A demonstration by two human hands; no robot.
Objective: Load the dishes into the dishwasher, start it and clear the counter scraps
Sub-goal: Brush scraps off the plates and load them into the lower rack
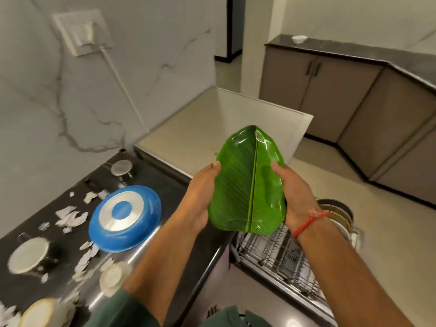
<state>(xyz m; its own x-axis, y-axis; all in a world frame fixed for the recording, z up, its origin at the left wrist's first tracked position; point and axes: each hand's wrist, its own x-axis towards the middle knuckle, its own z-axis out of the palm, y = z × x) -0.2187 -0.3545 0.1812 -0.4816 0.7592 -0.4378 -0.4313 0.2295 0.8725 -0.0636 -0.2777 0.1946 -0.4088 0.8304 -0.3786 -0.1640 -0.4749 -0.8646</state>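
A glossy green leaf-shaped plate (247,182) is held in the air between both hands. My left hand (200,199) grips its left edge and my right hand (295,192) grips its right edge. It hovers above the pulled-out wire rack (278,258) of the open dishwasher at the lower right. On the dark counter (179,199) to the left lies an upturned blue plate (125,218), a white cup (28,256), a small steel cup (121,168), two pale bowls (111,277) and several white paper scraps (70,217).
A white appliance top (188,135) sits beyond the counter. A steel pot (339,215) stands on the floor past the rack. Grey cabinets (330,90) line the far right. A wall socket with a white cable (82,31) is on the marble wall.
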